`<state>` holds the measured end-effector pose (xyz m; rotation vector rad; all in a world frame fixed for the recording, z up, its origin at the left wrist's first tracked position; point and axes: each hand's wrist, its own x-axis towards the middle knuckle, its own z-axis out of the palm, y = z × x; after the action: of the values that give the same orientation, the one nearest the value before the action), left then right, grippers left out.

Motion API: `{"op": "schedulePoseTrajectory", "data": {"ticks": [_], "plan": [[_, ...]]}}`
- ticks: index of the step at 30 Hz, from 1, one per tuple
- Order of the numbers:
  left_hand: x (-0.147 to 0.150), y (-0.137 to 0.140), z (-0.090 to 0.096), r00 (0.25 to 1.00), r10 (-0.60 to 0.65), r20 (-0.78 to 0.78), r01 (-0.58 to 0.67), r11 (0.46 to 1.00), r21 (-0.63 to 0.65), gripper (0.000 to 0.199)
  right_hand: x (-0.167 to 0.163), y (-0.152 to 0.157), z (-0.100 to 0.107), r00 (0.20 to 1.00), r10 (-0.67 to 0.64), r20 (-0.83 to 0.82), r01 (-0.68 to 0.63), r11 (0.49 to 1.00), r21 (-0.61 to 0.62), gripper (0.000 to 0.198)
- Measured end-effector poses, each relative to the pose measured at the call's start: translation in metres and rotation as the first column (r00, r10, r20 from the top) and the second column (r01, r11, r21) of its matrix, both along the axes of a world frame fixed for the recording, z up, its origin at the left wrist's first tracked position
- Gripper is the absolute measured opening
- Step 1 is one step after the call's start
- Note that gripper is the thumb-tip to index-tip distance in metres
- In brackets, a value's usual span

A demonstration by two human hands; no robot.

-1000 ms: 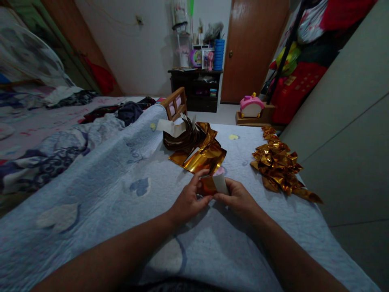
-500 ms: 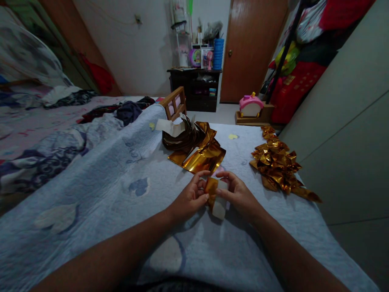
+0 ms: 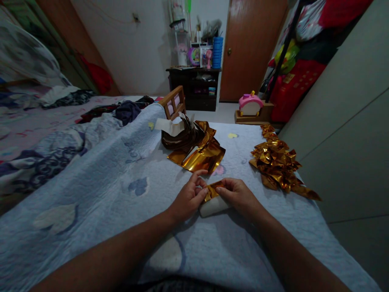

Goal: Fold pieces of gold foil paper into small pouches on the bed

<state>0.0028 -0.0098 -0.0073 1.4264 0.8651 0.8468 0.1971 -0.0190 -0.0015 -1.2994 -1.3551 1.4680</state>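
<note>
A small sheet of gold foil paper [image 3: 215,206], partly rolled or folded, is held just above the bed cover. Its gold side shows along the top edge and its pale backing faces me below. My left hand [image 3: 194,195] pinches its left end between thumb and fingers. At the right end, my right hand [image 3: 238,195] grips it with the thumb on the near side. Beyond my hands lies a stack of foil sheets [image 3: 205,158], gold faces and white edges showing. To the right sits a pile of folded gold foil pieces [image 3: 278,162].
A pale blue quilted cover [image 3: 121,227] with heart shapes spreads under everything. A wooden rail [image 3: 174,101] stands behind the foil stack. Past the far edge are a pink-and-white toy [image 3: 251,104] and a dark shelf unit [image 3: 194,89]. A pale cabinet [image 3: 349,162] borders the right side.
The foil paper has turned from nearly upright to lying crosswise, its pale side now below the gold edge. My right hand has shifted slightly and its fingers have closed in on the right end.
</note>
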Motion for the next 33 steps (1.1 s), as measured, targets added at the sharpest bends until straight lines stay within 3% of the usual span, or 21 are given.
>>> {"op": "schedulePoseTrajectory", "data": {"ticks": [3, 6, 12, 16, 19, 25, 33], "plan": [[0.0, 0.002, 0.0, 0.992, 0.065, -0.105, -0.06, 0.997, 0.056, 0.046, -0.001, 0.0, -0.002, 0.991, -0.029, 0.13, 0.02, 0.997, 0.07, 0.016], [-0.001, 0.004, -0.002, 0.955, 0.128, -0.267, -0.075, 0.977, 0.201, 0.038, -0.001, 0.0, -0.002, 0.957, -0.084, 0.276, 0.04, 0.986, 0.161, 0.012], [0.002, 0.01, -0.005, 0.844, 0.238, -0.481, -0.011, 0.904, 0.428, 0.025, -0.004, 0.0, -0.007, 0.833, -0.224, 0.506, 0.054, 0.943, 0.329, 0.007], [0.004, 0.014, -0.009, 0.785, 0.276, -0.554, 0.109, 0.819, 0.563, 0.009, -0.006, 0.003, -0.013, 0.733, -0.285, 0.618, 0.006, 0.911, 0.412, 0.006], [0.004, 0.017, -0.012, 0.77, 0.288, -0.57, 0.194, 0.744, 0.639, 0.013, -0.007, 0.005, -0.016, 0.698, -0.299, 0.651, -0.013, 0.903, 0.429, 0.007], [0.003, 0.017, -0.017, 0.693, 0.357, -0.626, 0.309, 0.638, 0.706, 0.017, -0.006, 0.007, -0.019, 0.702, -0.298, 0.646, -0.033, 0.893, 0.448, 0.01], [0.004, 0.012, -0.013, 0.638, 0.358, -0.682, 0.415, 0.586, 0.696, 0.013, -0.004, 0.007, -0.024, 0.76, -0.291, 0.581, -0.099, 0.831, 0.547, 0.015]]}}
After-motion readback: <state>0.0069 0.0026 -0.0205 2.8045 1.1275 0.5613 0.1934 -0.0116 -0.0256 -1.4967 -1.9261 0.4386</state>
